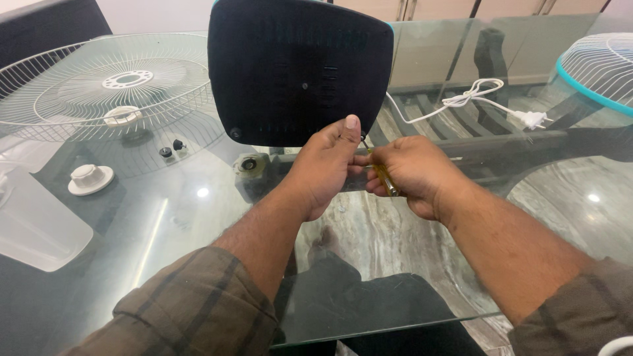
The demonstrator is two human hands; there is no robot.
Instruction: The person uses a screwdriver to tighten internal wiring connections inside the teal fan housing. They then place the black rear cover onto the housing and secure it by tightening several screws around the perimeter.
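A: Ok, what's the left hand [328, 170] doing rn?

B: It's gripping the lower edge of the black fan base [300, 69], thumb pressing flat up on the dark underside, fingers curling round behind. The base is standing tilted up on the glass table [198, 217], underside facing the camera, roughly centre-top of the view.

A: And the right hand [412, 175]?

B: Closed tight round a screwdriver [382, 177] w/ a yellow handle. The shaft is pointing up-left, tip sitting at the bottom right corner of the base, right beside the left thumb. Both hands are nearly touching there.

A: Can you see a screw at the tip?

B: Too small to tell, tbh.

A: What's lying around them?

B: Left side, a white wire fan guard [105, 89] is lying flat on the glass. Near it, a white round cap [90, 178] and two small black knobs [170, 148]. A frosted fan blade [36, 227] is showing at the far left edge. Just left of the left hand, a small greyish part w/ a dark round hole [250, 165] is sitting on the table.

A: Right side?

B: A white power cord w/ plug [491, 102] is trailing across the glass, and a second guard w/ a teal rim [597, 69] is sitting in the top right corner, well apart from the hands
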